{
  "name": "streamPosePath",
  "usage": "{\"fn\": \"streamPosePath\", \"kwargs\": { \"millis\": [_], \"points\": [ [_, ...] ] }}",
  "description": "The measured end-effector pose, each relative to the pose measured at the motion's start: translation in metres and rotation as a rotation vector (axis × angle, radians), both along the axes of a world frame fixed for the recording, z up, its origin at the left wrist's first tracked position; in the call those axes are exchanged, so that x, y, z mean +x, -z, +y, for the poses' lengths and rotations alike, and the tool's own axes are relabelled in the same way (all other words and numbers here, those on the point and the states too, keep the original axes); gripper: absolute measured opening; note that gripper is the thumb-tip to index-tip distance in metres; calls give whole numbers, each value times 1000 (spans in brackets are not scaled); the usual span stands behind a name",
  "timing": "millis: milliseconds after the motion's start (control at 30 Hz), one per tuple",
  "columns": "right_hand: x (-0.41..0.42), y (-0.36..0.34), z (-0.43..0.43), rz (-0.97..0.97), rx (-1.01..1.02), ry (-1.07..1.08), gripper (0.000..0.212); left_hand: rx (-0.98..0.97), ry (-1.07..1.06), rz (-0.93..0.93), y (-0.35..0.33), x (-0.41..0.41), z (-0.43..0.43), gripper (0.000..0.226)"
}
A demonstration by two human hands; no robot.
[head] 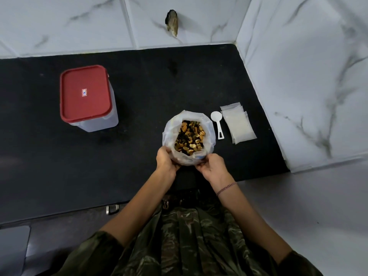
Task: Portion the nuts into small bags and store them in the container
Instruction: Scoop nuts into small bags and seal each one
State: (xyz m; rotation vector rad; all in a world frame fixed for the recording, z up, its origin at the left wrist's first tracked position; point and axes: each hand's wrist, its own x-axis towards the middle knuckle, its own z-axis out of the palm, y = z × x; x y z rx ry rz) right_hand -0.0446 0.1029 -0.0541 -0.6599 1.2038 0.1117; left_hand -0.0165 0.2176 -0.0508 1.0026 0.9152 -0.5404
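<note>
A large translucent plastic bag (209, 128) stands open on the black counter, its rim rolled down, with mixed nuts (190, 139) inside. My left hand (166, 160) grips the bag's near-left rim. My right hand (213, 166) pinches the near-right rim. A white plastic scoop (217, 122) lies just right of the bag. Beside it lies a small stack of empty clear bags (240, 125). A clear container with a red lid (85, 93), closed, stands at the left back of the counter.
The black counter (139, 92) ends at marble-tiled walls behind and to the right. A rough hole (172, 22) shows in the back wall. A metal drawer handle (112, 209) sits under the counter's front edge.
</note>
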Motion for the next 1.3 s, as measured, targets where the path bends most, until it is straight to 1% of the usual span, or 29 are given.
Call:
{"fn": "streamPosePath", "kwargs": {
  "millis": [67, 133, 200, 267, 300, 333, 367, 400, 433, 467, 500, 567, 600, 667, 733, 833, 933, 1000, 1067, 1133, 1167, 1233, 1300],
  "points": [
    [2, 4, -2, -11, -142, -148, 36, 82, 69, -9, 3, 1, 3, 29],
    [-2, 9, -5, -17, -335, -351, 27, 192, 221, -46, 5, 2, 6, 26],
    [-8, 9, -11, -17, -491, -498, 24, 393, 422, -132, 5, 1, 9, 25],
    [-11, 7, -18, -50, -605, -591, 35, 661, 537, -340, 4, 1, 12, 33],
    [-9, 4, -22, -55, -716, -639, 45, 778, 541, -486, 2, 2, 13, 39],
    [-7, 0, -27, -43, -871, -681, 54, 880, 530, -639, 1, 4, 14, 46],
    [-2, -5, -32, -43, -1043, -696, 59, 966, 530, -775, 1, 8, 13, 52],
    [4, -12, -36, -87, -1190, -686, 59, 1036, 551, -873, 2, 14, 12, 57],
    [13, -19, -39, -171, -1289, -687, 57, 1086, 588, -939, 2, 23, 10, 59],
    [23, -23, -40, -261, -1342, -738, 55, 1115, 641, -976, 5, 33, 8, 57],
    [35, -27, -40, -338, -1373, -839, 55, 1134, 699, -995, 6, 43, 5, 52],
    [57, -22, -38, -431, -1420, -1076, 52, 1156, 795, -1008, 11, 63, 2, 39],
    [65, -16, -37, -460, -1441, -1142, 48, 1153, 825, -1012, 13, 71, 2, 33],
    [76, -5, -36, -469, -1451, -1143, 36, 1102, 833, -988, 13, 82, 3, 23],
    [84, 3, -36, -446, -1430, -1072, 27, 976, 808, -909, 7, 88, 5, 22],
    [96, 5, -39, -453, -1365, -1036, 29, 793, 748, -767, 3, 98, 2, 25],
    [109, 8, -43, -474, -1227, -1035, 27, 605, 665, -585, 3, 107, -3, 25],
    [116, 12, -46, -476, -1083, -1006, 22, 555, 614, -528, 5, 111, -6, 27],
    [120, 13, -47, -458, -924, -975, 21, 511, 561, -481, 8, 114, -8, 26],
    [124, 11, -49, -422, -808, -922, 26, 460, 505, -440, 12, 117, -11, 14],
    [127, 10, -49, -394, -783, -895, 28, 432, 473, -417, 13, 119, -12, 7],
    [132, 10, -49, -354, -767, -837, 30, 383, 437, -377, 17, 122, -14, 12],
    [134, 13, -48, -327, -761, -794, 31, 392, 436, -381, 21, 124, -15, 16]
  ]
}}
